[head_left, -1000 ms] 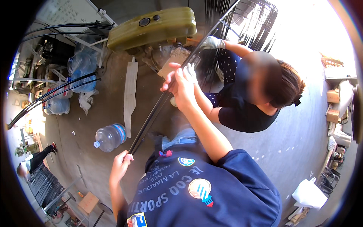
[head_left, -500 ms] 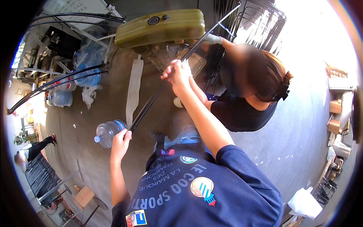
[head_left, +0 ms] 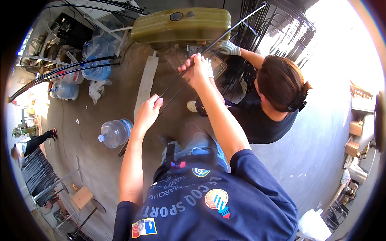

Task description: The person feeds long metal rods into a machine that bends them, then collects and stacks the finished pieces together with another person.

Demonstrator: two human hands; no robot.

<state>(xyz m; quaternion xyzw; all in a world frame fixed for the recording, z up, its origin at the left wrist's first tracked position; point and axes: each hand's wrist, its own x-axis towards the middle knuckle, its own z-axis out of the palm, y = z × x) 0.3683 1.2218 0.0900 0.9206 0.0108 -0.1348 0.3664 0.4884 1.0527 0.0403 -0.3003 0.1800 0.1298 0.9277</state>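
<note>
Nearest, we see the wearer's navy shirt (head_left: 189, 197), printed across the chest. Ahead of it, the left hand (head_left: 148, 112) is closed around slim black rods (head_left: 222, 37), which run slantwise from beside the jug up to the far right. Further along the same rods, we record the right hand (head_left: 197, 72) with its fingers curled around them; the two hands are apart from each other. Just past the right hand, a crouching co-worker (head_left: 277, 96) in black has one gloved hand (head_left: 230, 48) near the rods; we cannot tell whether it touches them. At left, we log a clear water jug (head_left: 113, 134) lying on the floor, with a pale strip (head_left: 146, 78) beyond it. Farther off, we note an olive housing (head_left: 183, 28) and, to its right, a cluster of black metal frames (head_left: 291, 30).
</note>
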